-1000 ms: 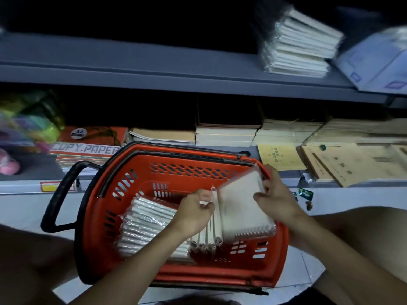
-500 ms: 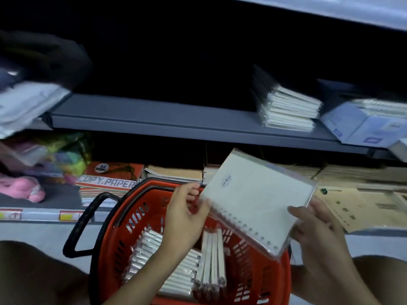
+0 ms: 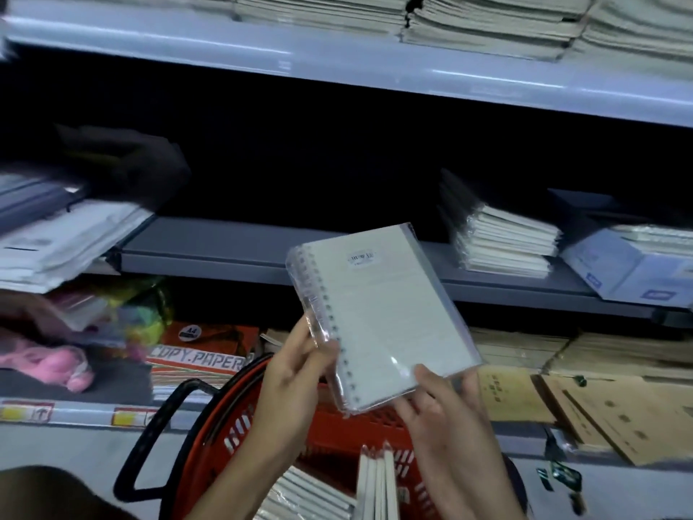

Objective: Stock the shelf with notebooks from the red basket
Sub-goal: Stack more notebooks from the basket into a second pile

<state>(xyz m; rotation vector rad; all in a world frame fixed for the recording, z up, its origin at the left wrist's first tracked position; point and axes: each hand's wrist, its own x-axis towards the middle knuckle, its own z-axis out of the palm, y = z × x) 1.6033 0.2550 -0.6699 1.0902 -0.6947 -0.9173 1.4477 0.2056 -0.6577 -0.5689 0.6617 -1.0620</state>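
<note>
Head view: left hand (image 3: 296, 364) and right hand (image 3: 442, 403) grip wrapped notebook (image 3: 382, 313).

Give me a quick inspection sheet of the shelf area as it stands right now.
Surface: grey middle shelf, bare stretch in its centre.
Job's things: wrapped spiral notebook held up; red basket below holds more notebooks; notebook stack on the shelf.
Clutter: copy paper ream, pink toy, brown booklets.
Grippers: left hand pinches the spiral edge; right hand supports the bottom corner.
Cables: nothing seen.
Surroundings: upper shelf stacked with paper.
</note>
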